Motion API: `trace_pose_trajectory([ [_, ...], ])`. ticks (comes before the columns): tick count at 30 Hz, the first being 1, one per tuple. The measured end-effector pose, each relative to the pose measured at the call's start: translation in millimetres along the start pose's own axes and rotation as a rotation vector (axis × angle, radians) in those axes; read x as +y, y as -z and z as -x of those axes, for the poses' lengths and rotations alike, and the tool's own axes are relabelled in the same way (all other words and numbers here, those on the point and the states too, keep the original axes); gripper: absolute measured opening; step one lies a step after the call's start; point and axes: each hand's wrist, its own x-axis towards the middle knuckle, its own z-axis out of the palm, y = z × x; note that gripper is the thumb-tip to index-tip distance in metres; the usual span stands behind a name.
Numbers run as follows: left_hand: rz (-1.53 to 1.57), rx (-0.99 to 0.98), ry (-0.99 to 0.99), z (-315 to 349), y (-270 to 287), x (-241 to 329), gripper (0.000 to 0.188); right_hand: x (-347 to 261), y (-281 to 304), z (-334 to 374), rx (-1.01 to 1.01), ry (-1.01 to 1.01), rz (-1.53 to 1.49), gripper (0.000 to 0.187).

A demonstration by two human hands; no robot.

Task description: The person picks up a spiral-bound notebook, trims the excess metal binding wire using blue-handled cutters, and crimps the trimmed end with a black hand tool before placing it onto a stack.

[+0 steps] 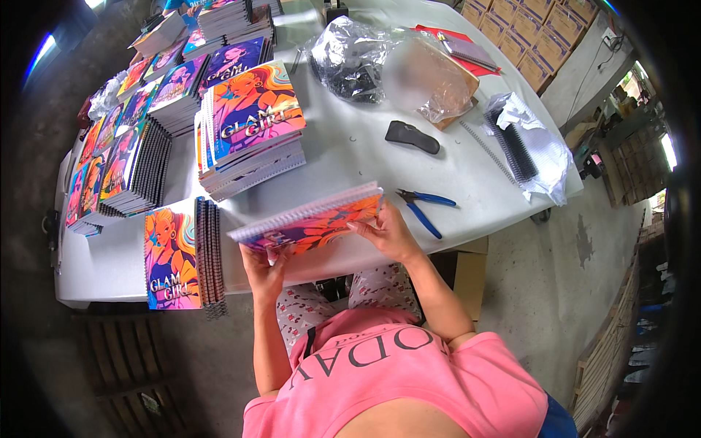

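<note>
Between my two hands a notebook (pixel 314 228) with a colourful illustrated cover is held up at a slant over the table's near edge. My left hand (pixel 266 264) grips its lower left corner, thumb on the cover. At the other end my right hand (pixel 387 232) pinches the right side, thumb on the cover too. To the left lies a stack of spiral-bound notebooks (pixel 171 259) with the same kind of cover. Beyond my hands stands a taller pile of notebooks (pixel 255 109). Blue-handled pliers (pixel 425 207) rest right of my right hand.
More notebook stacks (pixel 139 160) fill the far left of the white table (pixel 343 157). A black case-like object (pixel 412 137), clear plastic bags (pixel 350 62), a loose wire spiral (pixel 488 152) and black binding coils (pixel 511 146) lie to the right. Cartons (pixel 526 33) are stacked beyond.
</note>
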Motion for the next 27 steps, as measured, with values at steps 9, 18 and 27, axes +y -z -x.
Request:
trace_pose_trajectory([
  [9,-0.209,-0.058,0.083,-2,-12,-8,0.088,37,19,7,0.129,0.136,0.596,0.063],
  [18,-0.95,0.358,-0.805,-15,-84,68,0.09,28,10,19,0.056,-0.115,0.572,0.045],
  [27,-1.304,-0.213,-0.572,-25,-99,61,0.032,-21,232,-45,0.685,0.308,1.036,0.038],
])
